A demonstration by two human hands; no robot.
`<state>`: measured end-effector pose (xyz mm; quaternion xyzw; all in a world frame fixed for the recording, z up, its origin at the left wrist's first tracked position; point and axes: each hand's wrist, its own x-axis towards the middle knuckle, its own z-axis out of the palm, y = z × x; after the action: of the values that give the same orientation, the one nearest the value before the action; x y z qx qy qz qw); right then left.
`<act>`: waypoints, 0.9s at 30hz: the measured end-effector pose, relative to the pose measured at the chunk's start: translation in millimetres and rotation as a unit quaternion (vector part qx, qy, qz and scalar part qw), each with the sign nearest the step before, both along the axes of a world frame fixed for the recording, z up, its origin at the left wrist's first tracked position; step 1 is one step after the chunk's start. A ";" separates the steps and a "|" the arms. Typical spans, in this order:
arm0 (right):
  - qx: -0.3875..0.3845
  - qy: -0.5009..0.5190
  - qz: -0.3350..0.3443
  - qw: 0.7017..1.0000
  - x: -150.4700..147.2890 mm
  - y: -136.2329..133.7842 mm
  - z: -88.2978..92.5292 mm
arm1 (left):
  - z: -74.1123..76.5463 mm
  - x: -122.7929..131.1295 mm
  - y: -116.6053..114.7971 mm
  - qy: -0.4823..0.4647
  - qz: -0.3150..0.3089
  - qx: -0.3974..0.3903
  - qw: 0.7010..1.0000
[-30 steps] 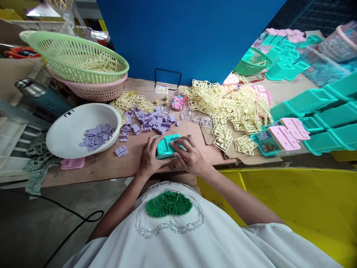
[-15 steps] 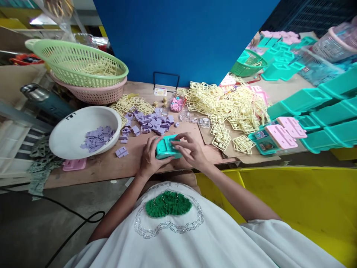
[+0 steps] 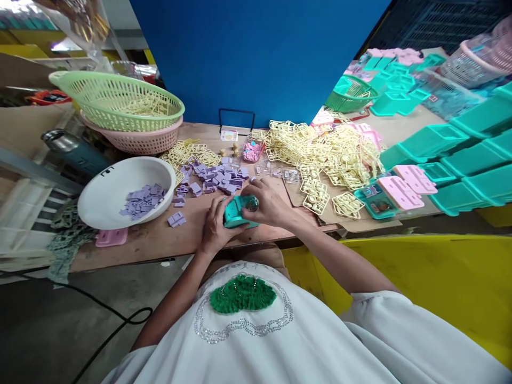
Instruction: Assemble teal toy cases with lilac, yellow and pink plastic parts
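Observation:
My left hand [image 3: 217, 226] is wrapped round a teal plastic case [image 3: 232, 212] at the front edge of the table, thumb along its near side. My right hand [image 3: 266, 204] pinches a small clear, rounded plastic piece [image 3: 250, 202] over the right part of the case. Whether that piece touches the case I cannot tell, as the fingers cover its lower side. Just beyond my hands lie loose purple plastic parts [image 3: 224, 178] in a heap, with small clear plastic pieces [image 3: 290, 175] to their right.
On the left stand a white bowl [image 3: 90, 200] of purple parts and a green basket [image 3: 120, 120] stacked on a pink one [image 3: 148, 141]. Cream part frames [image 3: 336, 154] pile up at the right, beside teal bins [image 3: 436, 144]. A blue panel [image 3: 260, 58] rises behind.
My right hand has turned and closed its fingers, and a clear rounded piece now shows in them over the case. My left hand keeps its hold on the case.

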<state>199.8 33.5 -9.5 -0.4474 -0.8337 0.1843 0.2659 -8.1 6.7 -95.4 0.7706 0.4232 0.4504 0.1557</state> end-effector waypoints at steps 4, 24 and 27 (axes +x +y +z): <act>-0.077 0.148 -0.061 0.984 18.2 1.2 -3.7 | -0.4 0.2 -0.4 0.003 0.012 -0.012 1.000; -0.360 0.418 -0.131 0.824 20.5 3.1 -38.6 | 64.6 34.6 22.4 0.264 -0.043 -0.077 0.960; -0.342 0.437 -0.151 0.818 15.7 2.7 -40.5 | 63.1 32.7 20.7 0.263 -0.027 -0.069 0.962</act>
<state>215.5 36.2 -49.9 -0.5021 -0.4357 0.5911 0.4568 24.6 27.4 -32.3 0.8603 0.4585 0.1972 0.1041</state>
